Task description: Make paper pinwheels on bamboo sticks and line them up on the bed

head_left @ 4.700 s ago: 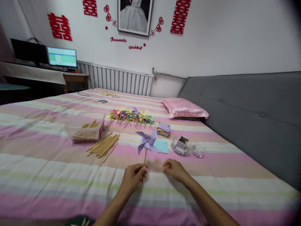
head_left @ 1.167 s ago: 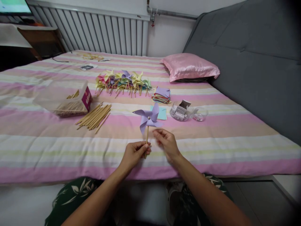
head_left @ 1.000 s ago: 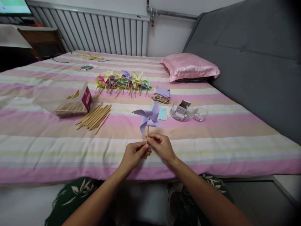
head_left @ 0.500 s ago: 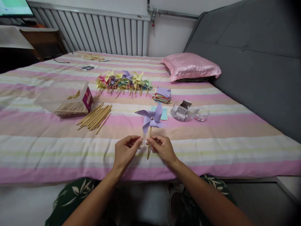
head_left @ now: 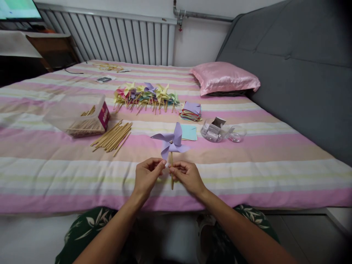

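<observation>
The pinwheel [head_left: 170,141] is held upright by its stick in the right hand [head_left: 187,176], fingers pinched. The left hand [head_left: 147,175] is positioned beside it, fingers loosely curled, empty.

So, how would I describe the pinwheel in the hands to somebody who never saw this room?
On the striped bed, near its front edge, the right hand pinches a thin wooden stick. On top sits the purple pinwheel, upright. The other pinwheels lie in a mixed-colour row farther back.
</observation>
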Action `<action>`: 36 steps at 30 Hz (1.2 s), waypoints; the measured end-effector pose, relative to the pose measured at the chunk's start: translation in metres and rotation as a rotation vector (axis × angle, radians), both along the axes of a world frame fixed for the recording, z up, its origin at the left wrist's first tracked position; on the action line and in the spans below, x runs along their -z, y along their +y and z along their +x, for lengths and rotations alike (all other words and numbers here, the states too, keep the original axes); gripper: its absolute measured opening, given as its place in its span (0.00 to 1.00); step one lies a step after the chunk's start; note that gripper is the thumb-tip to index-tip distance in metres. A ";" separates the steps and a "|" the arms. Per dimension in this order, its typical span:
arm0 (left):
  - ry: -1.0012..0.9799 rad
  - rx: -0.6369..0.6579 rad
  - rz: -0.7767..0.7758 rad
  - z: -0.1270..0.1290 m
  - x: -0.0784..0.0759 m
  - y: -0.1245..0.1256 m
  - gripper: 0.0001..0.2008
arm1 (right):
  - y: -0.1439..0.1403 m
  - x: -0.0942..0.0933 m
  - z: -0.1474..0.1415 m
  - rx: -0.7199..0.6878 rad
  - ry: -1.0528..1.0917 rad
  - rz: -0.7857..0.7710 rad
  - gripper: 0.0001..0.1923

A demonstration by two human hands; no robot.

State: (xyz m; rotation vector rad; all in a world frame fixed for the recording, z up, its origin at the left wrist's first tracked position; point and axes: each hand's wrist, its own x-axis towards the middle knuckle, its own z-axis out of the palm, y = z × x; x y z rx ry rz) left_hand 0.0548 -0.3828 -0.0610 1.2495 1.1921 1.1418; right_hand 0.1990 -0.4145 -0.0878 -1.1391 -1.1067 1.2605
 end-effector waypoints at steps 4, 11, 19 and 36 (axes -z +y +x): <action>-0.024 -0.011 -0.015 -0.001 0.001 0.001 0.11 | 0.000 0.000 -0.001 0.005 -0.001 -0.003 0.11; -0.052 0.013 -0.022 -0.002 0.002 0.004 0.09 | -0.001 0.003 -0.002 -0.005 -0.004 -0.003 0.10; -0.008 0.083 -0.012 0.002 -0.002 -0.003 0.09 | -0.001 0.004 -0.004 -0.002 -0.015 0.002 0.12; 0.056 -0.330 0.289 -0.021 -0.008 0.016 0.11 | 0.000 0.006 -0.006 0.029 0.018 -0.053 0.14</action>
